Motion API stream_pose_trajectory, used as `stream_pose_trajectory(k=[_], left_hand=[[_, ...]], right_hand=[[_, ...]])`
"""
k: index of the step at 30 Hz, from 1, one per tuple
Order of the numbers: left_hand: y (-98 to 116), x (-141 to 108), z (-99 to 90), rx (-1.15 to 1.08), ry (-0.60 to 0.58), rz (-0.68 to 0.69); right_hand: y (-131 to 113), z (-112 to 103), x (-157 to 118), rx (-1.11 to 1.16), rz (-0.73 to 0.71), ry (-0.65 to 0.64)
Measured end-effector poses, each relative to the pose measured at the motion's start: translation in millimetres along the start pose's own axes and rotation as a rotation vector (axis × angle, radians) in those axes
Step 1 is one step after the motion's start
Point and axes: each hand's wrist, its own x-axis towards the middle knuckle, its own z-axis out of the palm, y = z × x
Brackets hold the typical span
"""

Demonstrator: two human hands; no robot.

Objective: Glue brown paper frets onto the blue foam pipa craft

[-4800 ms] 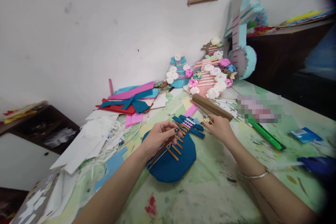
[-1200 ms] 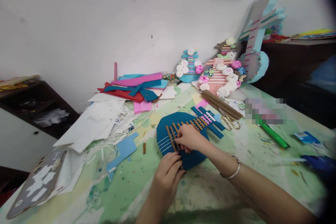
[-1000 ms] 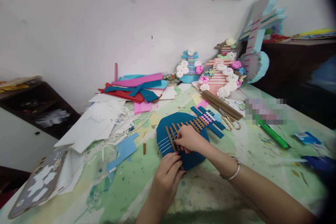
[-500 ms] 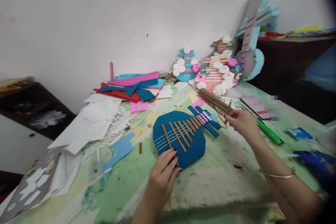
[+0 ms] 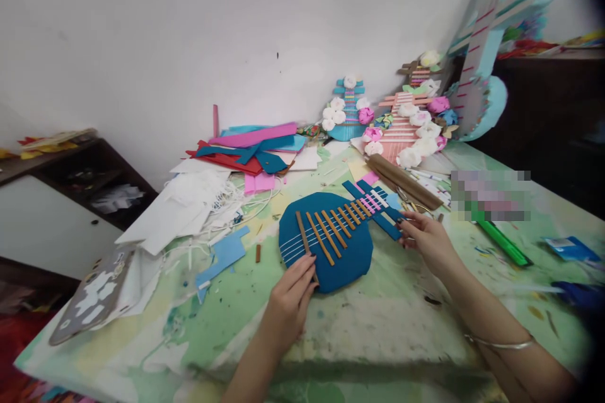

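Note:
A blue model lute (image 5: 352, 264) lies flat on the table, its neck toward the back right. White strings run along it, crossed by light brown strips (image 5: 334, 228) and pink ones nearer the head. At the body's near left edge, my left hand (image 5: 290, 296) is closed, fingertips on the lower end of a longer brown strip (image 5: 302, 231), its thumb by the rim. My right hand (image 5: 428, 242) has its fingers closed around the end of a blue peg (image 5: 386, 225) at the lute's head. A small dark piece (image 5: 440, 218) rests just behind that hand.
Behind the head lies a brown roll (image 5: 406, 182), with a green cutter (image 5: 503, 242) to the right. White sheets (image 5: 161, 220) and blue scraps (image 5: 224, 258) spread leftward. Flower-trimmed model lutes (image 5: 401, 129) stand along the wall; coloured sheets (image 5: 255, 145) are piled at the back.
My right hand has come down from beside the brown roll, where a small dark piece showed at its fingertips, to the lute's peg. My left hand stays at the body's edge. The view has shifted.

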Motion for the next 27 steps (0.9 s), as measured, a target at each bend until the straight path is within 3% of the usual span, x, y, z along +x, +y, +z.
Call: stream_pose_trajectory(k=[6,12,15,21,27], left_hand=[[0,2,0.3,0.027,-0.001,-0.031],[-2,4,2.1,0.071,0.009,-0.055],[-4,8,1.6,0.074,-0.014,-0.041],[1,13,-2.6,0.048,-0.038,-0.055],[-1,19,-4.5,-0.008,-0.165,0.076]], right_hand=[[5,-10,-25,0.144,0.070,0.018],[23,-5,-70,0.210,0.110,0.139],[27,-4,-79,0.212,0.105,0.152],[18,-14,-53,0.092,0.092,0.173],[-14,-33,-4,-0.149,-0.092,0.160]])
